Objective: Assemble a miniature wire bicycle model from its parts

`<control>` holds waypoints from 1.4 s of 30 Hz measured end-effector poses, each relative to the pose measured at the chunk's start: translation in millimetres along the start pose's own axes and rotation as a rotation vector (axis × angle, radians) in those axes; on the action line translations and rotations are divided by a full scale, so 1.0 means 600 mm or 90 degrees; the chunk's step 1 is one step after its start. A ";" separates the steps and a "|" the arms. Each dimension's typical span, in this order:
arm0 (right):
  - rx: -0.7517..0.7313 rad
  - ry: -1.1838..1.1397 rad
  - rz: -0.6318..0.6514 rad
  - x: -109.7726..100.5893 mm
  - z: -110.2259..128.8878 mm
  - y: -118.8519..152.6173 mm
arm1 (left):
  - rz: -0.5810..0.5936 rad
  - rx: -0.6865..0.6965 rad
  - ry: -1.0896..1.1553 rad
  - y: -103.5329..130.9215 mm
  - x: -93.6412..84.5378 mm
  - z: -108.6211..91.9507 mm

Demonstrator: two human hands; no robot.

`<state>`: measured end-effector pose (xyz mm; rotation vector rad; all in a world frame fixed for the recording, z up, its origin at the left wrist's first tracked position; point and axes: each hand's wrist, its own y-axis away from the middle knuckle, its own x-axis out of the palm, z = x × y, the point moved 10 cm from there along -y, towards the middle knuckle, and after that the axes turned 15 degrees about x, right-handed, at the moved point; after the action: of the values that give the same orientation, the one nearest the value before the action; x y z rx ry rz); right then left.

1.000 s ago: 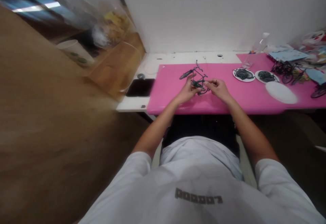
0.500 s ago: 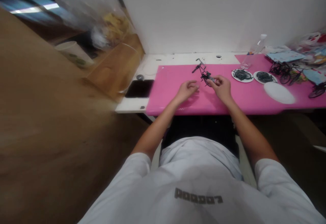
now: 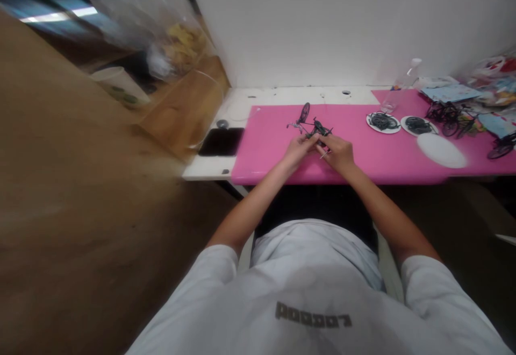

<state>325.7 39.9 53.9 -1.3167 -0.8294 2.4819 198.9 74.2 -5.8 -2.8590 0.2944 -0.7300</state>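
Note:
A small black model bicycle [image 3: 318, 127] is held between my two hands over the pink mat [image 3: 266, 145]. Its one visible wheel [image 3: 305, 112] points away to the upper left, beside the silvery handlebar. My left hand [image 3: 300, 149] is closed on the near part of the bicycle. Close against it, my right hand [image 3: 337, 152] pinches the same end from the right, and a thin light-coloured piece sticks out below its fingers. The fingertips of both hands meet and hide what lies between them.
Two white plates [image 3: 382, 130] [image 3: 419, 133] hold black parts, with a white oval plate [image 3: 441, 150] nearer. More model bicycles [image 3: 449, 118], a clear bottle [image 3: 401, 89] and plastic packs stand right. A dark flat object [image 3: 221, 142] lies left.
My left hand has moved in and closed on the bicycle. My right hand has shifted left and nearer to me. The bicycle has turned, and its front wheel now shows at the upper left.

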 end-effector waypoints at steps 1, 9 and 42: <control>-0.011 0.002 0.014 0.006 0.001 0.001 | -0.011 0.002 0.003 -0.003 -0.006 0.004; -0.088 -0.135 0.007 0.002 0.000 0.009 | -0.033 0.026 0.019 -0.022 -0.037 0.012; 0.211 0.120 0.054 0.026 -0.202 -0.040 | -0.022 0.146 -0.177 -0.046 -0.112 0.042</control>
<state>413.6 112.4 3.0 -1.4554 -0.3093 2.3757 157.5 119.4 -52.1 -2.7042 0.1139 -0.3380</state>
